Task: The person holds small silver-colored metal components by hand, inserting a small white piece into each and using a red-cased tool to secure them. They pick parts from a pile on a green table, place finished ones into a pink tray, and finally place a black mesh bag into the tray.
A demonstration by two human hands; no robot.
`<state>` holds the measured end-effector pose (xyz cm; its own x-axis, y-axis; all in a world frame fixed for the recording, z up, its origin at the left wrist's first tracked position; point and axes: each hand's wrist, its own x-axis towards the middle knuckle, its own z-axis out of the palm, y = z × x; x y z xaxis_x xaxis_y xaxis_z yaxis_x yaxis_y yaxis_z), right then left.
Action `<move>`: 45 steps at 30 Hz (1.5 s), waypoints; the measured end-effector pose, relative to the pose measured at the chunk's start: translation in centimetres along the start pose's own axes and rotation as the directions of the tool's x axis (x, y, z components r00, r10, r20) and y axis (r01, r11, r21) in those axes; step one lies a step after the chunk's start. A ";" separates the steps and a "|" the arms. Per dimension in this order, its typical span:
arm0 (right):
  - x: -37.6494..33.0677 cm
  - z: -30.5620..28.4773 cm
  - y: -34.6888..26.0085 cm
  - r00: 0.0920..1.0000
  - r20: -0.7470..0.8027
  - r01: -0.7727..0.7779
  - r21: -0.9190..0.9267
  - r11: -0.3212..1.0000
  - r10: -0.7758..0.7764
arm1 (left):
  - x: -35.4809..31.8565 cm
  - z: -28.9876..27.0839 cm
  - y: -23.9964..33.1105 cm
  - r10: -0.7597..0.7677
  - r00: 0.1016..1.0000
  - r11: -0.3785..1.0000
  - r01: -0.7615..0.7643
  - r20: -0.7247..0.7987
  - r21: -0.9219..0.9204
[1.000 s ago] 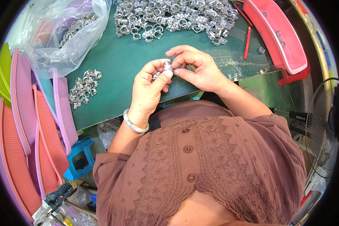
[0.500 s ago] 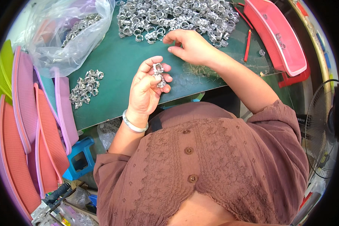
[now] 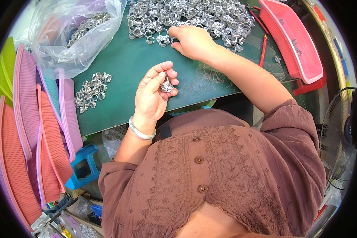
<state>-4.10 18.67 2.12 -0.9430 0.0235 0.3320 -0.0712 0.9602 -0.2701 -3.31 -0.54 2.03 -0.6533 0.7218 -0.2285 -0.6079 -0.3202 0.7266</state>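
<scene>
Metal rings with ornate tops form a large silver pile (image 3: 194,18) at the far side of the green table. My left hand (image 3: 152,89), with a pale bangle at the wrist, is raised over the table's near edge. Its thumb and curled fingers grip a silver ring (image 3: 166,85); whether more rings sit behind the thumb is hidden. At the pile's near edge, my right hand (image 3: 194,43) has thumb and forefinger closing around another ring (image 3: 174,40), partly covered by the fingers. A smaller group of rings (image 3: 92,92) lies to the left.
A clear plastic bag (image 3: 73,59) of rings stands at the far left, beside purple, coral and green mesh baskets (image 3: 23,103). At right are a pink basket (image 3: 295,47), a red pen-like tool (image 3: 263,50) and a fan (image 3: 337,131). A blue stool (image 3: 83,166) stands below the table.
My right hand has moved slightly left and up to a ring at the pile's edge. In my left hand, the fingers have drawn together and the upper ring no longer shows.
</scene>
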 end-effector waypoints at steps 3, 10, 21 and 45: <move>-0.5 0.0 0.1 0.999 -0.036 0.002 0.023 1.000 -0.001 | 0.0 0.1 0.0 0.001 1.000 1.000 0.000 -0.015 0.029; -2.4 -2.7 -0.7 0.994 0.109 -0.071 0.549 0.833 0.013 | 0.1 0.7 0.2 0.047 0.994 0.986 -0.031 -0.096 0.165; -6.3 -4.1 -2.8 0.986 0.162 -0.149 0.789 0.595 0.034 | 0.2 1.9 -0.5 0.096 0.989 0.953 -0.059 -0.112 0.298; -7.3 -3.6 -3.1 0.989 0.126 -0.147 0.880 0.451 0.076 | -0.5 1.8 -0.5 0.127 0.990 0.952 -0.104 -0.063 0.286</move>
<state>4.19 16.51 3.75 -0.9792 0.0613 0.1936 -0.1795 0.1845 -0.9663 -1.85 0.37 2.94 -0.7526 0.6348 -0.1748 -0.3818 -0.2044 0.9014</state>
